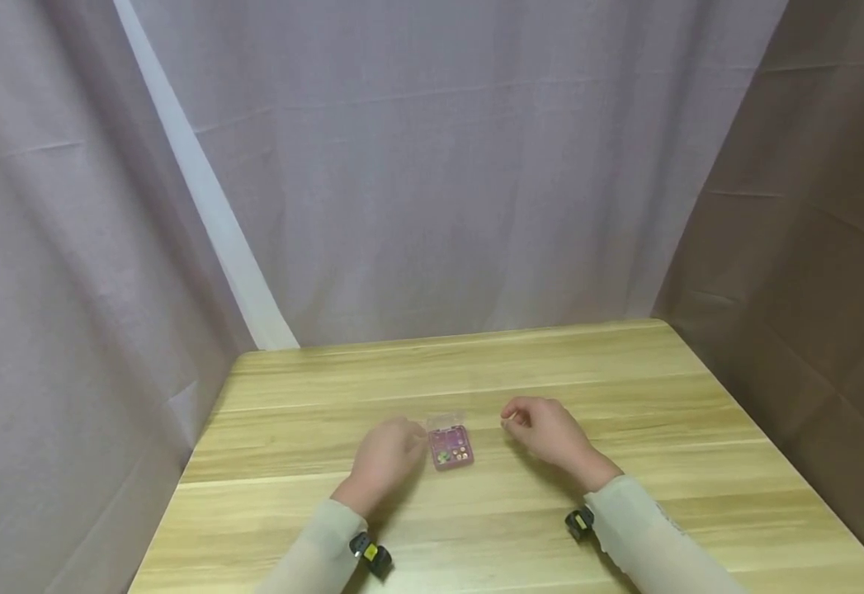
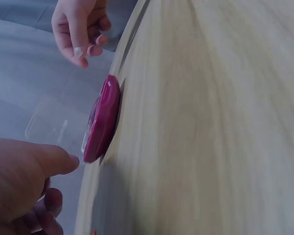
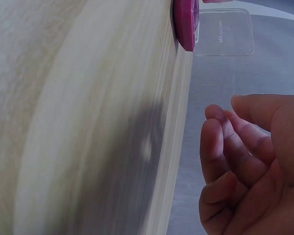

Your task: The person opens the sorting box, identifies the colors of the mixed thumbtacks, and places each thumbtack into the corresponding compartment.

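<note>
A small pink pill box point(image 1: 451, 448) lies on the table with its clear lid point(image 3: 225, 32) raised at the far side. Greenish pills point(image 1: 443, 456) fill the near left compartment, and several small pale round tablets point(image 1: 460, 453) sit in the near right one. My left hand point(image 1: 389, 455) is just left of the box, its thumb pointing toward the box's edge and its other fingers loosely bent. To the right of the box, apart from it, my right hand point(image 1: 550, 431) hovers over the table. Its fingers are loosely curled, with thumb and index fingertip apart; I see nothing held.
The wood-grain table point(image 1: 313, 396) reaches back to grey curtains point(image 1: 439, 181), with a darker curtain point(image 1: 810, 247) along its right side. Both wrists carry a small black camera, one on the left sleeve point(image 1: 320, 536) and one on the right sleeve point(image 1: 647, 528).
</note>
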The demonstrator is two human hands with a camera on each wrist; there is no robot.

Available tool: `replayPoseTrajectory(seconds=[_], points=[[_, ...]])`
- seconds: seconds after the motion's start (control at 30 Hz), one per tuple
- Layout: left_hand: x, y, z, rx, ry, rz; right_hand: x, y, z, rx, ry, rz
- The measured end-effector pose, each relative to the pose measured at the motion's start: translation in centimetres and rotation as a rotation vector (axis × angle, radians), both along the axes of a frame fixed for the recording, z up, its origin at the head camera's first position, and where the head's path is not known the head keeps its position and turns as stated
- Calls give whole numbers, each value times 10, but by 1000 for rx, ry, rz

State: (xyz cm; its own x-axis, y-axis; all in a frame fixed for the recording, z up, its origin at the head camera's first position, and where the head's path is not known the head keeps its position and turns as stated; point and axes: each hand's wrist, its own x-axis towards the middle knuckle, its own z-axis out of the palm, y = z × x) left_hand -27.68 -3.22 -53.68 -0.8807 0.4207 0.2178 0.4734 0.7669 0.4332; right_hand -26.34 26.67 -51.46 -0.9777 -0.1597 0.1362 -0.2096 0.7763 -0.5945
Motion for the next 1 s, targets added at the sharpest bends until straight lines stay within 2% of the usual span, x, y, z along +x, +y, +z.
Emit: replayPoseTrajectory(seconds=[0.17,0.37,0.47,0.6,1.0], points=[[0,-16,-2,-3,0,0,0,3,-3,-20,-10,-3],[1,-35,-4,17,-36,3,-2,2,-4,-19,-7,0],[0,-41,-6,-9,-39,13,-3,0,-3,-15,9,4],[0,-45,-9,-43,-33,14,-2,-2,-4,-5,15,9],[-1,-50,-6,-49,-19,34,0,-2,-4,-9,11,10]])
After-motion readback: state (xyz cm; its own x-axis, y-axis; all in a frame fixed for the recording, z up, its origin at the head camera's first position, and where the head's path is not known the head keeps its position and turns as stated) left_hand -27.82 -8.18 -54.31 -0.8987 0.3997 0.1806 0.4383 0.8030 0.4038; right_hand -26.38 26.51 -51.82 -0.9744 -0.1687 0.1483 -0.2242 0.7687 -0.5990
